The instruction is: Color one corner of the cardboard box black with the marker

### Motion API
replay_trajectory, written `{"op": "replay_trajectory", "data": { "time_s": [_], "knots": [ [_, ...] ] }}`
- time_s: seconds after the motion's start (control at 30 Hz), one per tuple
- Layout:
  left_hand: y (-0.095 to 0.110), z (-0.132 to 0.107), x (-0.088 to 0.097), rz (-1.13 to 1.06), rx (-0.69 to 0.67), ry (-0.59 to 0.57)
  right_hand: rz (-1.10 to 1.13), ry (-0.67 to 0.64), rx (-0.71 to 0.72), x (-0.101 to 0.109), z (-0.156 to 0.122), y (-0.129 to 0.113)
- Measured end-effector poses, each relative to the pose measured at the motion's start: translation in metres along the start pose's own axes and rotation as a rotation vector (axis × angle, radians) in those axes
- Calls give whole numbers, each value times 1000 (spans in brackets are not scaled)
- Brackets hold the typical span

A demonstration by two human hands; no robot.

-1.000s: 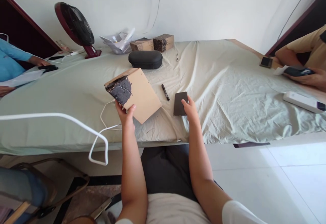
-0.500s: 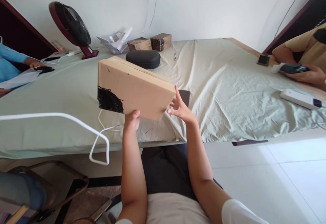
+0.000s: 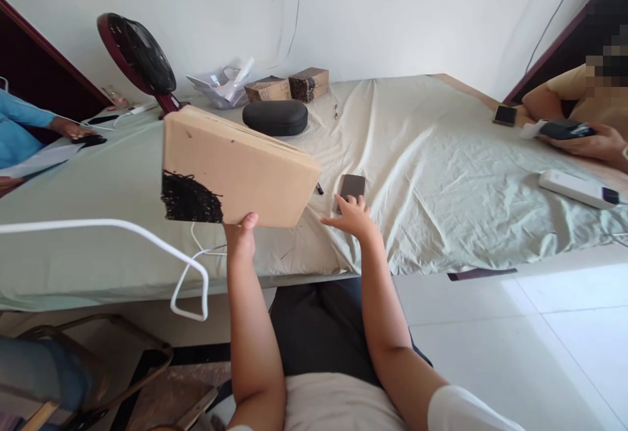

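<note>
A brown cardboard box (image 3: 245,172) with a black scribbled patch on its lower left corner is held up, tilted, over the cloth-covered table. My left hand (image 3: 241,235) grips its lower edge, thumb on the near face and the other fingers hidden behind it. My right hand (image 3: 352,216) is apart from the box, fingers spread and holding nothing. Just beyond those fingers lies a dark phone (image 3: 352,186), partly covered by the hand. A black pen-like item (image 3: 319,188) shows past the box's right end, mostly hidden.
Behind the box sit a black zip case (image 3: 275,118), two small cartons (image 3: 309,84), a plastic basket (image 3: 224,93) and a fan (image 3: 140,55). A white cable (image 3: 122,222) loops at left. A white power strip (image 3: 576,189) lies right. People sit at both sides.
My right hand has come off the box's right end and moved down beside the phone. The box has shifted left in my left hand, uncovering more of the phone and the pen-like item.
</note>
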State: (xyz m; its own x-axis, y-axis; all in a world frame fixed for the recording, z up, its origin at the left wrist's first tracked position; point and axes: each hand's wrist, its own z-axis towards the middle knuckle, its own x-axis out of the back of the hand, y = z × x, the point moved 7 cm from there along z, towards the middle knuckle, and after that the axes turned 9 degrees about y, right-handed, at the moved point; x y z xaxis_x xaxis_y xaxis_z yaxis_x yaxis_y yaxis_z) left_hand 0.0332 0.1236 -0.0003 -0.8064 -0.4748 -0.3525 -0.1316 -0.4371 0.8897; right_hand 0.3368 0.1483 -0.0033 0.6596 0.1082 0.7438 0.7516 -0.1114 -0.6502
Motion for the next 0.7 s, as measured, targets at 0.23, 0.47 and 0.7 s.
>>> {"op": "replay_trajectory", "data": {
  "time_s": [0.23,0.47,0.7],
  "knots": [
    [4,2,5,-46,83,13,-245,142,-144,-1,10,14],
    [6,-1,-1,-40,78,-19,-250,167,-95,-7,21,28],
    [12,-5,-5,-25,54,-56,-140,212,-8,-8,35,40]
  ]
}}
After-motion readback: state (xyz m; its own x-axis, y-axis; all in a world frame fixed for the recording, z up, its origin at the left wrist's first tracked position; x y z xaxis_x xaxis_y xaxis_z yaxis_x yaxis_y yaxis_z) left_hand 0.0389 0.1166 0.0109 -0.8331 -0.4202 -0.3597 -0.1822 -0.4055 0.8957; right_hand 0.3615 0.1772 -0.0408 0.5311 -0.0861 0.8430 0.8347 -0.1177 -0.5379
